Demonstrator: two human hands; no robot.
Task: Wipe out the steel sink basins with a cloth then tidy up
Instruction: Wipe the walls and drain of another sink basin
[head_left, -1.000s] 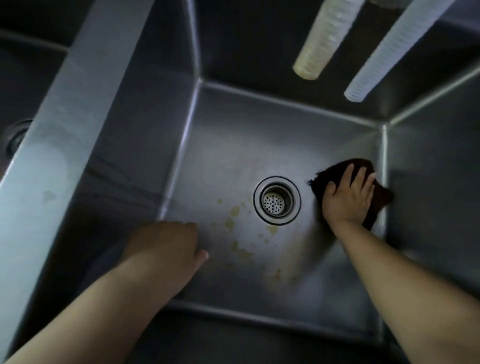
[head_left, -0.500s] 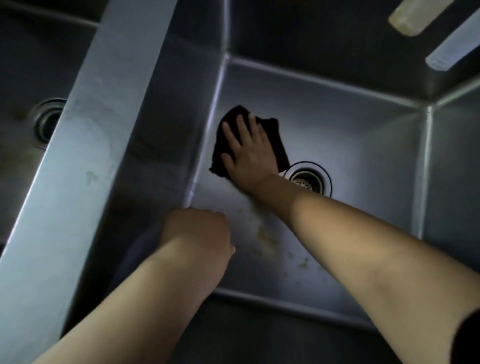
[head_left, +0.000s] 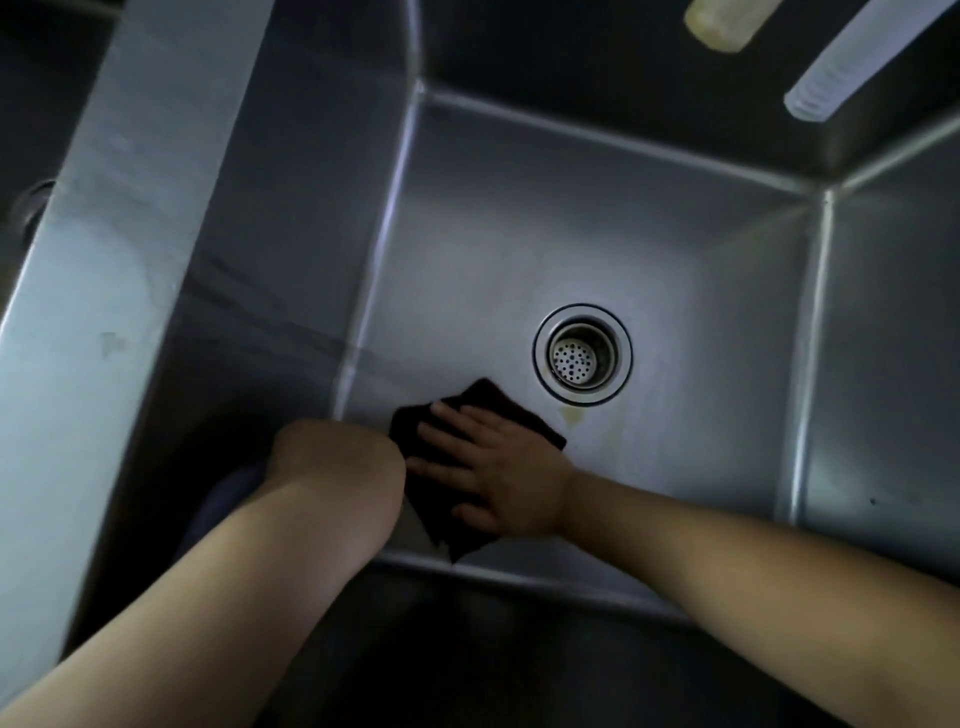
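I look down into a deep steel sink basin (head_left: 675, 270) with a round strainer drain (head_left: 582, 353) in its floor. A dark cloth (head_left: 485, 402) lies on the basin floor at the near left, just left of the drain. My right hand (head_left: 498, 467) presses flat on it, fingers spread toward the left wall. My left hand (head_left: 332, 457) is curled into a fist against the near left corner of the basin, touching the cloth's edge; its fingers are hidden. A faint yellowish stain (head_left: 571, 415) remains just below the drain.
A broad steel divider (head_left: 119, 234) runs along the left, with a second basin and its drain (head_left: 31, 208) beyond it. Two ribbed hose ends hang over the far right corner, one yellowish (head_left: 722, 23), one white (head_left: 852, 57).
My right hand swept the cloth from the right wall to the far left, then back to the near left. The brown spots in front of the drain are mostly gone. My left fist stayed put.
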